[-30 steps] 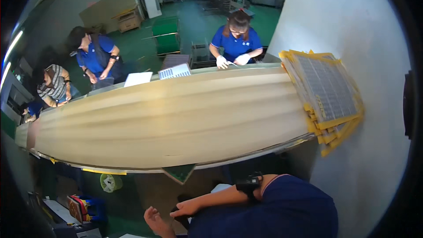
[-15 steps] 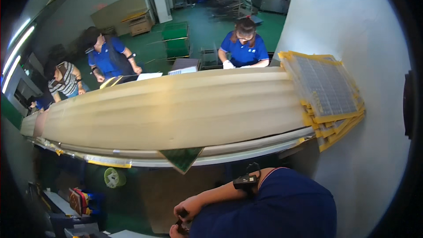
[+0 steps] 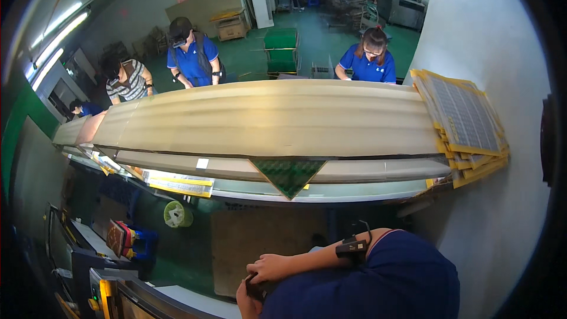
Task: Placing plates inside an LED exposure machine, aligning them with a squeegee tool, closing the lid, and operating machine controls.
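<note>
My right hand [image 3: 273, 267] comes off the bare forearm at the lower centre, below a blue sleeve. Just beneath it, partly cut off by the lower edge of the picture, is my left hand [image 3: 248, 302]. Both sets of fingers are closed around a small dark object [image 3: 254, 280], whose kind I cannot make out. A black box-shaped device with a short cable [image 3: 352, 248] is strapped on my right upper arm. Both hands are low, in front of my body and apart from the long table.
Beige sheeting [image 3: 266, 118] covers the long table, and a green triangular corner [image 3: 289, 177] hangs over its near edge. Yellow-edged panels [image 3: 466, 118] are stacked at its right end. People stand along the far side. A green bin [image 3: 178, 215] and dark-framed equipment [image 3: 112, 295] stand lower left.
The view has swung, so the table and people sit farther right and the table appears higher. My hands stay together around the dark object; more equipment shows at lower left.
</note>
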`<act>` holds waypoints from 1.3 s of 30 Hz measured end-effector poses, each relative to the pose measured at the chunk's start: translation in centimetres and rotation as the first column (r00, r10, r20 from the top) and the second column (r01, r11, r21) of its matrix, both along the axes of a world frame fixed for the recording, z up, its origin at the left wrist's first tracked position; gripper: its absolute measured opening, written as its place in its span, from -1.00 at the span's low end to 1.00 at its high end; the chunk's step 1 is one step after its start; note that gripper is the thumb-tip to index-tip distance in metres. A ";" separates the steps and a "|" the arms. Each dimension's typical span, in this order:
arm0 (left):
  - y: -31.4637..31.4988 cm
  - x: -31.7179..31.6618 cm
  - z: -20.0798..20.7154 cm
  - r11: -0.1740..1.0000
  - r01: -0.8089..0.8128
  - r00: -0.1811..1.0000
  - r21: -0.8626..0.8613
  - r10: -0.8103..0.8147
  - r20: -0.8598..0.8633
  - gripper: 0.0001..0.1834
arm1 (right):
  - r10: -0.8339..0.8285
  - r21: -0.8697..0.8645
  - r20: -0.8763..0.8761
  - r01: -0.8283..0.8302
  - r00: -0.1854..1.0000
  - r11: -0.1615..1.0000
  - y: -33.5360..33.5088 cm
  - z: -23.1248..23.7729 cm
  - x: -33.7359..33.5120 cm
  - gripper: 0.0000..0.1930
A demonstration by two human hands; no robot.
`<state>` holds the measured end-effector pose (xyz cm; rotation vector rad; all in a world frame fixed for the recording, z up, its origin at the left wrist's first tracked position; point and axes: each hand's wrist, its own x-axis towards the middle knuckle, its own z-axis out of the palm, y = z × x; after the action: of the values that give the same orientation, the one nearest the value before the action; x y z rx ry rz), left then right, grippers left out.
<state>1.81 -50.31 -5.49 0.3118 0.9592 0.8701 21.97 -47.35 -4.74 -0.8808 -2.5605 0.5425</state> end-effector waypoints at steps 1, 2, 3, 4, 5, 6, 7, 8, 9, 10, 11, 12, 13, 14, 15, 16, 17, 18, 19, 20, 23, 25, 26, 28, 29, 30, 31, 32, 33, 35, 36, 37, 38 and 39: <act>0.3 -1.1 -2.1 0.997 0.042 0.996 0.058 -0.037 -0.080 -0.71 | -0.012 -0.035 -0.006 0.012 1.000 0.999 -0.1 0.1 0.1 -0.78; 0.5 -2.0 -3.7 0.990 0.079 0.985 0.114 -0.060 -0.164 -0.70 | -0.016 -0.069 -0.014 0.015 1.000 0.998 -0.1 0.1 -0.1 -0.78; 0.7 -2.3 -4.6 0.989 0.087 0.984 0.119 -0.067 -0.162 -0.70 | -0.025 -0.064 -0.012 0.024 1.000 0.998 -0.1 -0.1 0.0 -0.78; 0.7 -2.2 -4.7 0.989 0.077 0.982 0.130 -0.052 -0.184 -0.71 | -0.021 -0.103 -0.042 0.017 0.999 0.995 -0.1 -0.2 0.1 -0.77; 0.7 -2.1 -4.8 0.988 0.067 0.978 0.140 -0.037 -0.206 -0.72 | -0.018 -0.142 -0.073 0.008 0.997 0.990 -0.2 -0.3 0.3 -0.76; 0.9 -2.1 -4.9 0.987 0.074 0.977 0.142 -0.043 -0.207 -0.72 | -0.025 -0.140 -0.074 0.014 0.997 0.990 -0.2 -0.5 0.6 -0.76; 1.1 -1.2 -3.2 0.983 0.113 0.969 0.147 -0.076 -0.236 -0.74 | -0.014 -0.189 -0.083 -0.002 0.996 0.982 -0.3 -0.2 1.1 -0.75; 1.3 -0.5 -2.2 0.977 0.152 0.958 0.150 -0.108 -0.265 -0.77 | -0.004 -0.238 -0.092 -0.018 0.996 0.971 -0.3 0.1 1.8 -0.73; 1.6 0.1 -2.0 0.977 0.157 0.957 0.145 -0.114 -0.268 -0.77 | -0.010 -0.242 -0.096 -0.014 0.995 0.970 -0.5 0.4 2.3 -0.73; 2.0 0.6 -2.2 0.982 0.154 0.968 0.112 -0.127 -0.216 -0.79 | -0.021 -0.251 -0.111 -0.008 0.994 0.968 -0.6 0.6 2.9 -0.71; 2.2 1.0 -2.4 0.986 0.146 0.978 0.081 -0.132 -0.163 -0.82 | -0.026 -0.258 -0.126 -0.007 0.992 0.966 -0.6 0.8 3.6 -0.69; 2.2 1.2 -2.6 0.986 0.146 0.977 0.077 -0.132 -0.165 -0.82 | -0.026 -0.262 -0.128 -0.008 0.991 0.965 -0.7 0.9 4.6 -0.69; 2.1 1.4 -2.8 0.986 0.137 0.965 0.092 -0.112 -0.238 -0.83 | 0.003 -0.212 -0.121 -0.029 0.993 0.977 -0.7 1.0 5.7 -0.68; 2.3 1.7 -2.9 0.985 0.137 0.946 0.106 -0.098 -0.308 -0.84 | 0.023 -0.163 -0.111 -0.041 0.994 0.986 -0.9 1.0 7.0 -0.66; 2.1 1.8 -2.9 0.985 0.142 0.945 0.103 -0.104 -0.310 -0.84 | 0.008 -0.175 -0.099 -0.025 0.995 0.984 -1.3 1.0 8.5 -0.62; 1.8 1.6 -3.0 0.985 0.146 0.909 0.092 -0.097 -0.404 -0.84 | 0.004 -0.177 -0.103 -0.022 0.995 0.984 -1.8 1.0 9.8 -0.62; 1.4 1.4 -3.2 0.986 0.146 0.866 0.082 -0.087 -0.493 -0.84 | -0.036 -0.203 -0.061 0.023 0.997 0.979 -2.4 1.0 11.2 -0.62; 1.0 1.1 -3.8 0.986 0.146 0.865 0.080 -0.088 -0.495 -0.84 | -0.074 -0.227 -0.018 0.068 0.997 0.971 -3.2 1.0 12.5 -0.61; 0.3 0.7 -4.5 0.983 0.178 0.806 0.037 -0.124 -0.578 -0.84 | -0.107 -0.236 -0.002 0.103 0.994 0.966 -4.1 0.9 13.8 -0.59; -0.1 0.9 -4.7 0.978 0.208 0.739 -0.010 -0.164 -0.653 -0.84 | -0.103 -0.237 -0.002 0.100 0.995 0.966 -4.9 0.9 14.7 -0.59; 0.3 3.0 -5.5 0.973 0.232 0.741 0.016 -0.166 -0.651 -0.86 | -0.278 -0.382 -0.150 0.204 0.949 0.901 -6.1 0.9 16.3 -0.67; 0.7 5.4 -4.3 0.969 0.247 0.741 0.025 -0.172 -0.649 -0.87 | -0.286 -0.406 -0.154 0.203 0.946 0.891 -5.1 1.2 18.1 -0.72; 1.3 6.6 -3.5 0.931 0.328 0.790 0.161 -0.176 -0.588 -0.87 | -0.293 -0.427 -0.159 0.202 0.943 0.881 -4.4 1.3 18.7 -0.73; 1.9 9.0 -0.8 0.875 0.373 0.835 0.307 -0.172 -0.522 -0.85 | -0.277 -0.423 -0.145 0.193 0.950 0.885 -3.1 0.1 19.3 -0.72; 2.3 10.2 0.2 0.822 0.485 0.818 0.300 -0.303 -0.490 -0.82 | -0.274 -0.421 -0.133 0.196 0.952 0.885 -2.4 -0.2 19.5 -0.69; 2.5 10.9 0.8 0.753 0.586 0.781 0.298 -0.428 -0.455 -0.78 | -0.263 -0.418 -0.132 0.187 0.956 0.889 -1.7 -0.5 19.7 -0.69; 2.6 11.3 0.9 0.668 0.714 0.659 0.209 -0.539 -0.525 -0.75 | -0.213 -0.470 -0.113 0.137 0.971 0.872 -1.1 -0.6 19.7 -0.69; 2.8 11.6 0.8 0.683 0.699 0.671 0.212 -0.524 -0.525 -0.75 | -0.159 -0.522 -0.096 0.086 0.983 0.849 -0.5 -0.8 19.5 -0.69; 2.9 11.9 0.5 0.631 0.761 0.591 0.150 -0.581 -0.560 -0.73 | -0.145 -0.566 -0.101 0.063 0.984 0.822 0.1 -1.1 19.1 -0.65; 2.9 11.8 1.2 0.582 0.808 0.520 0.094 -0.628 -0.579 -0.72 | -0.084 -0.676 -0.126 -0.024 0.989 0.737 0.9 -0.6 18.3 -0.63; 3.0 11.1 0.7 0.601 0.794 0.533 0.090 -0.617 -0.579 -0.72 | -0.057 -0.770 -0.153 -0.083 0.987 0.633 1.3 -0.5 17.7 -0.60; 2.9 10.1 0.2 0.606 0.785 0.544 0.130 -0.574 -0.612 -0.75 | -0.009 -0.802 -0.193 -0.153 0.981 0.578 1.7 -1.0 16.8 -0.56; 2.7 9.1 -0.2 0.605 0.778 0.553 0.169 -0.530 -0.643 -0.77 | 0.011 -0.802 -0.199 -0.170 0.980 0.573 1.7 -1.5 16.2 -0.56; 2.1 8.0 -0.4 0.620 0.767 0.558 0.164 -0.521 -0.646 -0.77 | 0.002 -0.827 -0.256 -0.220 0.967 0.517 1.7 -1.8 15.7 -0.57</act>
<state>9.82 -48.21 -5.91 1.3022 1.0337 0.2390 37.65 -45.69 -6.58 -0.8347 -2.0434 1.9428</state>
